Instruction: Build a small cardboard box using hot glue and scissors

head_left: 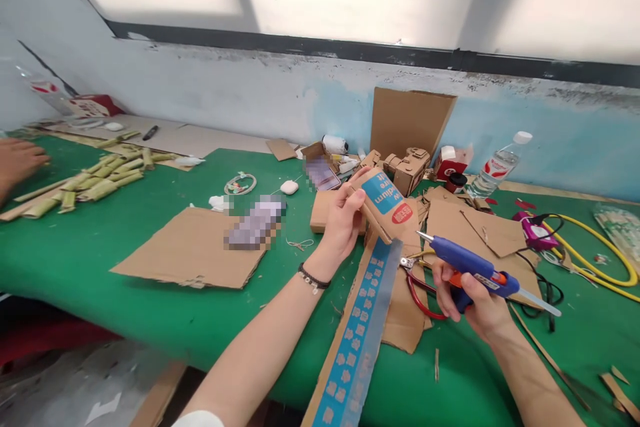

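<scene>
In the head view my left hand point(345, 221) is closed on a folded cardboard piece point(383, 203) with a blue printed patch and a red oval, held up over the table. My right hand point(470, 300) is wrapped round a blue glue gun point(465, 263); a clear glue stick pokes out of its back end. The gun's metal nozzle points left, a short distance from the cardboard piece's lower right edge. Under my hands lies a long cardboard strip with blue print point(353, 340). Red-handled scissors point(417, 287) lie beside it, partly hidden behind my right hand.
A flat cardboard sheet point(187, 250) and a blurred phone point(256, 221) lie left. Behind are cardboard models point(410, 170) and a water bottle point(497, 167). A yellow cable point(595, 260) loops at right. Another person's hand point(20, 160) is near cut stalks point(100, 177) at far left.
</scene>
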Tool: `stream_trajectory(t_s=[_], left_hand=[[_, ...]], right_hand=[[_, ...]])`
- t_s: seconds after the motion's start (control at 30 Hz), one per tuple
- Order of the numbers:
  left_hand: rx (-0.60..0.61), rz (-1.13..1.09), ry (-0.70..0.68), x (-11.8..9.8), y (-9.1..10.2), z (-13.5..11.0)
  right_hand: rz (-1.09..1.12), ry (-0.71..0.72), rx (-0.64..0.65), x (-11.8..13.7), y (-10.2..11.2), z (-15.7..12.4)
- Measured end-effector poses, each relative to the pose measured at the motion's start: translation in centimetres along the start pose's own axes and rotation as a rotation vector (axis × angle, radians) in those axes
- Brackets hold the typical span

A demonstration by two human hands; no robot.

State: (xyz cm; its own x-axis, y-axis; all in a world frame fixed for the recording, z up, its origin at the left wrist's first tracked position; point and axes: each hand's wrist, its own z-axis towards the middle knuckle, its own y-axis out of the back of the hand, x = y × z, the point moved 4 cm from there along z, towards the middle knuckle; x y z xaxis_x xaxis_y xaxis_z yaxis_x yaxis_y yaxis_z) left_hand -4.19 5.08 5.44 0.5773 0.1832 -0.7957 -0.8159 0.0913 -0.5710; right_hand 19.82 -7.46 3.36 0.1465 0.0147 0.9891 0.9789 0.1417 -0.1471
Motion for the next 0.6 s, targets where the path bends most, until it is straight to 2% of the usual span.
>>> stream_trajectory(t_s=[0.17, 0.3, 0.47, 0.6], left_hand=[[0.025, 0.095, -0.124, -0.8, -0.2, 0.0], [-0.004, 0.055, -0.116, -0.7, 0.2, 0.3], [0.015, -0.002, -0.037, -0.4, 0.1, 0.2], [0.048, -0.012, 0.016, -0.2, -0.2, -0.1]], right_hand=[[-0.212, 0.109, 0.050, 0.1, 1.5, 0.5], [-0.339, 0.183, 0.058, -0.3, 2.4, 0.8], [-0.222, 0.122, 0.033, -0.4, 2.0, 0.5], [-0.136, 0.085, 0.089, -0.4, 1.3, 0.3]])
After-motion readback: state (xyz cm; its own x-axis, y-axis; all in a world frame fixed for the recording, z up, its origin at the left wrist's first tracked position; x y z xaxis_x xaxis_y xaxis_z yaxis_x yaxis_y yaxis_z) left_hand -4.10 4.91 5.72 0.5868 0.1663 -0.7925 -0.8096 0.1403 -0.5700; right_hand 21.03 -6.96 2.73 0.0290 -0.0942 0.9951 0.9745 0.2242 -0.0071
